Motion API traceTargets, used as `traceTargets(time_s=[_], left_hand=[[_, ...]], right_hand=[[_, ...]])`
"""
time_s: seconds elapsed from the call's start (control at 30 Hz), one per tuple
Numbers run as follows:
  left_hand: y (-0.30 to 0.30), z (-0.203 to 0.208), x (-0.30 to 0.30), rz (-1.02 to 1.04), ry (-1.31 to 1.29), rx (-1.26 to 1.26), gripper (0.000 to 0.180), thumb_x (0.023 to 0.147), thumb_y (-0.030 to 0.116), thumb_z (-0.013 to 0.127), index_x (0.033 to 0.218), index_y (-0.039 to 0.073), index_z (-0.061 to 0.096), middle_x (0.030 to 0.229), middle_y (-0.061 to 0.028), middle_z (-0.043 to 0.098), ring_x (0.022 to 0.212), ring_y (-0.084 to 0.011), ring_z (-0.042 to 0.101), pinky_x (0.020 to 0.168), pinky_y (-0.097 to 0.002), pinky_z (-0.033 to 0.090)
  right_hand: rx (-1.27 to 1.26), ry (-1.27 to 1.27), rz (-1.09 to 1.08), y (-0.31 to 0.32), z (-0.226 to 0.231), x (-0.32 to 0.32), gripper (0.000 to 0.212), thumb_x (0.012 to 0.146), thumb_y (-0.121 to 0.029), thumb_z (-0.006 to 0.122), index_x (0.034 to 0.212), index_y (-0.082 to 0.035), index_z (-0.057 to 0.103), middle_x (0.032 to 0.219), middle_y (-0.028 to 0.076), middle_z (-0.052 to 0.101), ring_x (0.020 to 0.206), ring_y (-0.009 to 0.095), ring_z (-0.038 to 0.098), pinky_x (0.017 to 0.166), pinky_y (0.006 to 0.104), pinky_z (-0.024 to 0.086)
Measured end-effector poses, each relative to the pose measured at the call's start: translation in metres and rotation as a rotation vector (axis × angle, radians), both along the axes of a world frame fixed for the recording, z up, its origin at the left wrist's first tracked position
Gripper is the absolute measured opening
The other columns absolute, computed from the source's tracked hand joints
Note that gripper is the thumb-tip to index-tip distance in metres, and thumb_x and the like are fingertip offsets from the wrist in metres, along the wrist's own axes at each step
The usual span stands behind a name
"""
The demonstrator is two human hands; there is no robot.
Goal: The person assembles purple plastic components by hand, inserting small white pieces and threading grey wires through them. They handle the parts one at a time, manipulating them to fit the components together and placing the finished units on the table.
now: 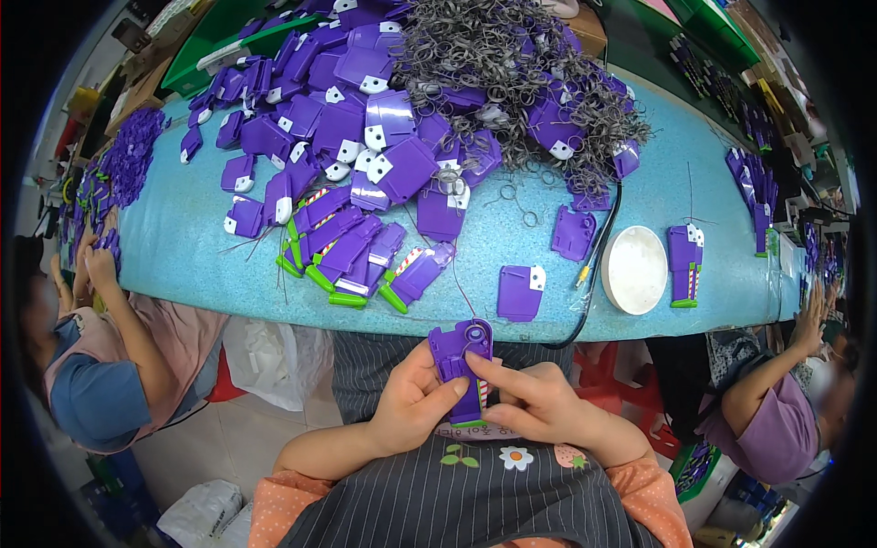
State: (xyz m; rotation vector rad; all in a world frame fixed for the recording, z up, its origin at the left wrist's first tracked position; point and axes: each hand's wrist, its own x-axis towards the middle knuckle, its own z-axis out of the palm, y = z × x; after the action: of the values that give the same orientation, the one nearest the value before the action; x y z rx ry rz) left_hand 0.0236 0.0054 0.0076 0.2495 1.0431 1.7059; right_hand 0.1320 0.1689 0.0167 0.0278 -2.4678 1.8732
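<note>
Both my hands hold one purple plastic toy part with a green end, just below the table's near edge, above my lap. My left hand grips its left side with the thumb across the front. My right hand pinches its right side, the forefinger lying over the middle. A small metal spring ring sits at the part's top. On the turquoise table in front lie a single purple shell and a row of assembled purple pieces with green tips.
A big heap of purple shells and a tangle of grey wire springs fill the far table. A white round lid, a black cable and another assembled piece lie right. People sit at left and right.
</note>
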Motion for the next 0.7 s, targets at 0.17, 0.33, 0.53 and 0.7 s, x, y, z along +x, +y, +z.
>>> traceTargets(time_s=[0.17, 0.33, 0.53, 0.7], left_hand=[[-0.006, 0.000, -0.006, -0.086, -0.201, 0.005, 0.044, 0.091, 0.001, 0.047, 0.132, 0.001, 0.031, 0.120, -0.0226, 0.053, 0.107, -0.0301, 0.058, 0.091, -0.0416, 0.048], [-0.005, -0.006, -0.002, -0.196, -0.219, -0.056, 0.042, 0.092, 0.002, 0.046, 0.131, 0.002, 0.032, 0.119, -0.0217, 0.054, 0.107, -0.0288, 0.058, 0.086, -0.0391, 0.051], [-0.007, -0.008, 0.002, -0.220, -0.223, -0.073, 0.042, 0.091, -0.003, 0.042, 0.131, -0.001, 0.031, 0.120, -0.0161, 0.052, 0.112, -0.0234, 0.055, 0.091, -0.0334, 0.047], [0.003, -0.006, 0.008, -0.271, -0.174, -0.030, 0.045, 0.088, -0.008, 0.041, 0.132, -0.001, 0.030, 0.122, -0.0154, 0.051, 0.114, -0.0223, 0.053, 0.099, -0.0357, 0.043]], right_hand=[[0.717, 0.053, -0.382, 0.042, 0.020, -0.010, 0.065, 0.070, -0.019, 0.075, 0.126, 0.001, 0.048, 0.080, 0.014, 0.059, 0.066, 0.027, 0.060, 0.057, 0.0315, 0.048], [0.885, 0.021, -0.318, 0.048, 0.006, -0.039, 0.047, 0.067, -0.016, 0.076, 0.104, 0.000, 0.053, 0.095, 0.013, 0.057, 0.079, 0.029, 0.058, 0.064, 0.0351, 0.048], [-0.194, -0.155, -0.474, 0.034, 0.018, 0.005, 0.020, 0.083, 0.000, 0.063, 0.099, 0.000, 0.050, 0.089, 0.008, 0.058, 0.072, 0.012, 0.057, 0.060, 0.0223, 0.044], [-0.493, -0.191, -0.284, 0.014, 0.005, 0.004, 0.023, 0.083, 0.004, 0.060, 0.106, 0.004, 0.058, 0.116, 0.013, 0.048, 0.068, 0.005, 0.056, 0.053, 0.0172, 0.045]])
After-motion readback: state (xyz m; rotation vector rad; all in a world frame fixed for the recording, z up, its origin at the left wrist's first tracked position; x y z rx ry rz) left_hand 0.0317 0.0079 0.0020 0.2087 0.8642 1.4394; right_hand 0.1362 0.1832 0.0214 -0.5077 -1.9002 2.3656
